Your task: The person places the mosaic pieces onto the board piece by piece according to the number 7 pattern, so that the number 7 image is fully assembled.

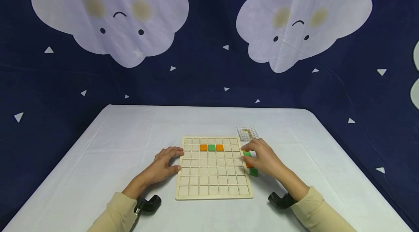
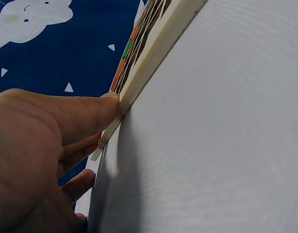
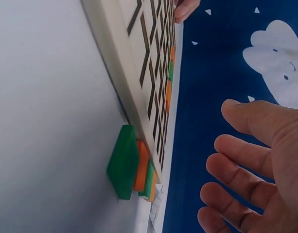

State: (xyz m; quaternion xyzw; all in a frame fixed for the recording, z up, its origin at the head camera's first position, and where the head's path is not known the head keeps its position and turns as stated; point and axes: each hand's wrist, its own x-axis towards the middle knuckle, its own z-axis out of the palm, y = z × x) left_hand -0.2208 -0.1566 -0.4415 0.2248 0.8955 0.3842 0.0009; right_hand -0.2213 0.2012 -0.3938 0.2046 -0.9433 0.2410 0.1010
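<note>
A pale wooden grid board [image 1: 212, 171] lies on the white table. In its second row from the far side sit an orange tile [image 1: 203, 147], a green tile [image 1: 211, 147] and another orange tile [image 1: 219, 147]. Against the board's left edge rest the thumb and fingertips of my left hand [image 1: 162, 164]. My right hand [image 1: 264, 157] hovers over the board's right edge, fingers spread and holding nothing. Below it, several loose tiles lie along that edge, among them a green tile [image 3: 123, 162] and an orange tile [image 3: 141, 167]; the hand partly covers them in the head view.
A small card with a printed coloured grid pattern [image 1: 247, 134] lies just past the board's far right corner. White cloth [image 1: 131, 134] covers the table. Behind it hangs a dark blue backdrop [image 1: 209, 79] with clouds. Each wrist carries a black mount, such as the left one [image 1: 148, 204].
</note>
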